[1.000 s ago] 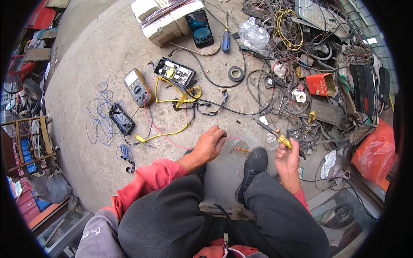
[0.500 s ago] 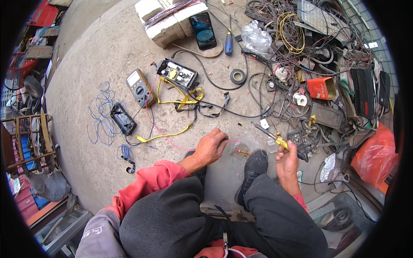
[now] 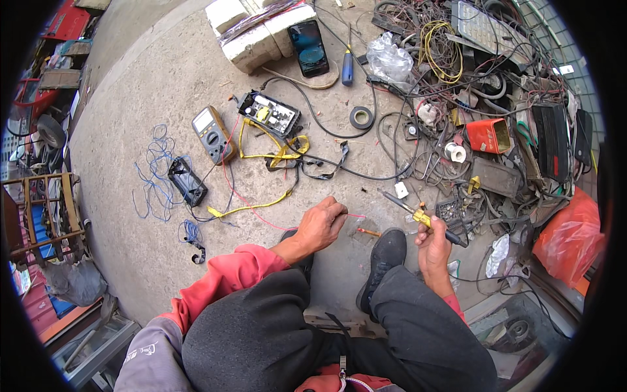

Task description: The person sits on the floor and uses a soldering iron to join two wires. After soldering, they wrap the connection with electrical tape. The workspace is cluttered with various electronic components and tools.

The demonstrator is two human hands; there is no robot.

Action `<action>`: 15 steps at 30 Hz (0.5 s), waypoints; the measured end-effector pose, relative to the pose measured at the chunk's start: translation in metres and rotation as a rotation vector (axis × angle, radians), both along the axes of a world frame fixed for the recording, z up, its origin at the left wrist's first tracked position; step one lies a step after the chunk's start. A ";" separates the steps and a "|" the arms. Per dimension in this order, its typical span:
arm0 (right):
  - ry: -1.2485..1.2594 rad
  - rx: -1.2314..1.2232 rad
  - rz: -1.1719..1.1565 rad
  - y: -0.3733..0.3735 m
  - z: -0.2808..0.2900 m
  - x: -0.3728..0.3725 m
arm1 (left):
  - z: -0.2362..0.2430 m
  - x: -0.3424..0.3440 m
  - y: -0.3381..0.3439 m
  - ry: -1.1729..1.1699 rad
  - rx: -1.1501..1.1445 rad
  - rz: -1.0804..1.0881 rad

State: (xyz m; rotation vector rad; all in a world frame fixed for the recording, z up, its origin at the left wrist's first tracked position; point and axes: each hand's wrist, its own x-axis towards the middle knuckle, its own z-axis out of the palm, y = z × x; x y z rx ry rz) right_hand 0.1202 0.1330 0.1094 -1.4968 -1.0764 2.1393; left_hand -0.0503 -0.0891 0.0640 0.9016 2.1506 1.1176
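Observation:
A thin red wire [image 3: 261, 223] is pinched in my left hand [image 3: 319, 224], its short end sticking out to the right past my fingertips. My right hand [image 3: 434, 251] is closed around a soldering iron [image 3: 422, 217] with a yellow and black handle, its tip pointing up and left, apart from the wire. Between my hands, a small orange-brown stick [image 3: 369, 232] lies on the concrete. Farther off sits a circuit board in an open black case [image 3: 269, 114] with yellow-wrapped leads [image 3: 258, 204]. A yellow-grey multimeter [image 3: 214, 135] lies left of it.
A heap of cables and scrap parts [image 3: 477, 98] spreads over the right side. Black tape [image 3: 361, 117], a blue screwdriver [image 3: 347, 68] and a phone [image 3: 307, 48] against a foam block [image 3: 258, 42] are farther away. Blue wire [image 3: 155, 173] and a black case half [image 3: 187, 181] lie left.
My right hand has shifted slightly left and turned the soldering iron a little, so its tip sits farther left. My left hand stays almost in place with the wire.

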 end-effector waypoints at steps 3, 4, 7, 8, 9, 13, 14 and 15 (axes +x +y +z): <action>0.005 0.020 0.009 -0.001 0.000 0.001 | 0.000 0.000 0.001 -0.006 0.001 -0.002; 0.004 0.021 0.010 -0.001 0.001 0.001 | 0.000 0.000 0.000 -0.009 -0.001 0.000; 0.003 0.030 0.016 -0.003 0.003 0.000 | -0.001 0.000 0.000 -0.008 0.003 -0.005; 0.003 0.035 0.022 -0.003 0.001 0.000 | 0.000 0.000 0.000 -0.008 0.002 -0.003; 0.002 0.040 0.027 -0.003 0.001 0.000 | 0.000 0.000 0.000 -0.008 0.002 -0.001; 0.006 0.062 0.039 -0.004 0.002 -0.001 | 0.001 0.000 0.000 -0.004 0.002 0.004; 0.012 0.068 0.042 -0.004 0.001 0.000 | 0.001 0.000 0.001 -0.004 0.002 0.002; 0.017 0.074 0.046 -0.004 0.001 0.000 | 0.001 0.000 0.001 -0.004 0.003 0.001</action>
